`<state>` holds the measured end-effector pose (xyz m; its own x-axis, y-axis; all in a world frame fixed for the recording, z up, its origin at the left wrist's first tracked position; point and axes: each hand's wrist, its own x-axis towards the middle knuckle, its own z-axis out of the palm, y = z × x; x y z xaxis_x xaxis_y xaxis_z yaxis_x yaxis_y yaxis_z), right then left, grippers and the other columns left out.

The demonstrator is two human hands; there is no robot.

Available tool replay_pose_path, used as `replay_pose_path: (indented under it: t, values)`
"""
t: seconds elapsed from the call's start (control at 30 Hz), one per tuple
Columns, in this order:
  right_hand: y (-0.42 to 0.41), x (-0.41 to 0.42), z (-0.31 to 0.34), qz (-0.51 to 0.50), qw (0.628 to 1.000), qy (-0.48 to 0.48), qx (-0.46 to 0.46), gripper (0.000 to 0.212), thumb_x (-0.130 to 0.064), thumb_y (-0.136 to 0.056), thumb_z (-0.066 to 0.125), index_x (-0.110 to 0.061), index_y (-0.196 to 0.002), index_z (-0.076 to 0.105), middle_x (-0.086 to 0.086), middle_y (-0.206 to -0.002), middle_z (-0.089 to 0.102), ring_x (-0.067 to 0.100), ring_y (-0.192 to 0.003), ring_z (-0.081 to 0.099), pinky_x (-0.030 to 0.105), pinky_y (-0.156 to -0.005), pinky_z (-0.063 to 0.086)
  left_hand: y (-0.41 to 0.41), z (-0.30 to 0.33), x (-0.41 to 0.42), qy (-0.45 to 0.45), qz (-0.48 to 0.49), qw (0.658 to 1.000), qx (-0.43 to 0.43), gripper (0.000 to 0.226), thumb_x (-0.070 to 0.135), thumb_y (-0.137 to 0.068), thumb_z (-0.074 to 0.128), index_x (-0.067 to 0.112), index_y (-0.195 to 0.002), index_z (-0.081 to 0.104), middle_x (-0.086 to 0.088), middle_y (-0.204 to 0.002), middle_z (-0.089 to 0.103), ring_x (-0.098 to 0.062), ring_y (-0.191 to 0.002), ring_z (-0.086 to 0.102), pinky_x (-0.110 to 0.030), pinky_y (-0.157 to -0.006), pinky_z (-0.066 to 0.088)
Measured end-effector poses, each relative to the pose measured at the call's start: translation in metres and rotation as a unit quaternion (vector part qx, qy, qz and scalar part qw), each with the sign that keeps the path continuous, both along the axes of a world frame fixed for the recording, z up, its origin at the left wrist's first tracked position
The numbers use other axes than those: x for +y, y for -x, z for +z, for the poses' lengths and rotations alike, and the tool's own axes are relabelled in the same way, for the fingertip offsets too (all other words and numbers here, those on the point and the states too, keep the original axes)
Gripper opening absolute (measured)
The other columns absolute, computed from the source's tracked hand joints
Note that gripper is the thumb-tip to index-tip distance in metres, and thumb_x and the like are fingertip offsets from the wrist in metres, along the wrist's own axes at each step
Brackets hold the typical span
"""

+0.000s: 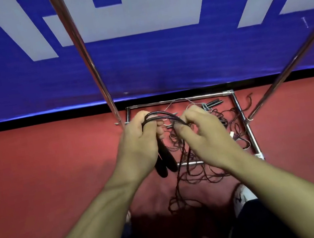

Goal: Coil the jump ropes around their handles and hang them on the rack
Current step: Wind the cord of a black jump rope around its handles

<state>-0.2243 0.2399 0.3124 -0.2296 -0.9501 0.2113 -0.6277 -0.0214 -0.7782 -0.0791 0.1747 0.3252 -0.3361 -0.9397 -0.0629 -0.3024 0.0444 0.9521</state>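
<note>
On my feed, a thin black jump rope (pixel 164 115) arches in glossy loops between two bare hands held above a red floor, its two dark, rounded, matte-looking handles (pixel 164 162) hanging side by side below the left hand (pixel 141 142). That hand is curled round the upper ends of the handles and the rope strands that run over its fingers. The right hand (pixel 202 134) pinches the same strands near its thumb and bent forefinger, just beside the left. From there the cord drops in a loose line to a snarl of thin, wiry rope (pixel 198 172) strewn on the floor, partly inside the rectangular base of a rack (pixel 245 124) of shiny metal tubing. More black handles (pixel 212 103) lie near the frame's far rail, with a pale cord beside them. Two polished poles (pixel 83 54) rise slanting from the base toward the top of my view. The floor (pixel 46 168) is a matte red mat; beyond a black strip stands a blue banner (pixel 152 61) with large white block shapes. A white shoe (pixel 243 198) shows at lower right, near dark trouser legs.
</note>
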Motion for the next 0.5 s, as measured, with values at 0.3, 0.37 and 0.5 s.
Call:
replay_pose_path:
  t: [0.3,0.37,0.5]
  values:
    - [-0.018,0.001,-0.014,0.105,0.94,-0.176,-0.273,0.026,-0.039,-0.098,0.043,-0.017,-0.086,0.051,-0.011,-0.05,0.046,0.019,-0.047,0.05,0.029,-0.052,0.041,0.006,-0.016,-0.015,-0.145,0.13,0.98,0.049,0.033,0.002,-0.096,0.038,0.019,-0.078,0.059,-0.004,-0.064,0.062,-0.025,-0.068,0.061,-0.036,-0.068,0.05]
    - [-0.022,0.001,-0.027,0.112,0.957,-0.201,-0.177,0.026,-0.037,-0.102,0.042,-0.02,-0.085,0.053,-0.011,-0.057,0.052,0.015,-0.053,0.052,0.03,-0.055,0.043,0.009,-0.013,-0.013,-0.215,0.161,0.954,0.129,0.035,-0.003,-0.097,0.036,0.016,-0.079,0.059,-0.005,-0.082,0.065,-0.028,-0.087,0.059,-0.049,-0.082,0.052]
    - [-0.031,0.002,-0.035,0.097,0.938,-0.256,-0.211,0.032,-0.033,-0.104,0.044,-0.013,-0.083,0.057,-0.001,-0.066,0.058,0.016,-0.059,0.048,0.025,-0.053,0.038,0.014,-0.008,-0.013,-0.262,0.199,0.915,0.232,0.031,-0.002,-0.1,0.036,0.013,-0.082,0.057,-0.007,-0.084,0.068,-0.032,-0.091,0.062,-0.041,-0.073,0.053]
